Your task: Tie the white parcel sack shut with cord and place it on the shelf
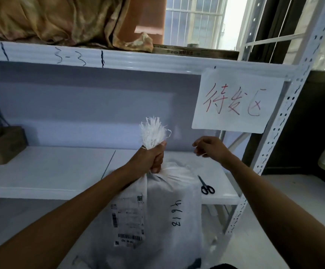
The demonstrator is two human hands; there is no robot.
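Observation:
The white parcel sack (pixel 163 214) hangs in front of the shelf, with a shipping label and the handwritten number 4613 on its side. My left hand (pixel 153 158) is fisted around its gathered neck, and the frayed white top sticks up above the fist. A thin cord (pixel 169 133) loops out beside the frayed top. My right hand (pixel 208 147) hovers to the right of the neck, fingers pinched on a thin white strand of cord. The white shelf board (pixel 51 171) lies behind the sack.
Black-handled scissors (pixel 206 186) lie on the shelf board at the right. A brown box (pixel 0 144) sits at the shelf's left end. A paper sign (pixel 237 101) with red writing hangs from the upper beam. The perforated upright (pixel 278 123) stands at the right.

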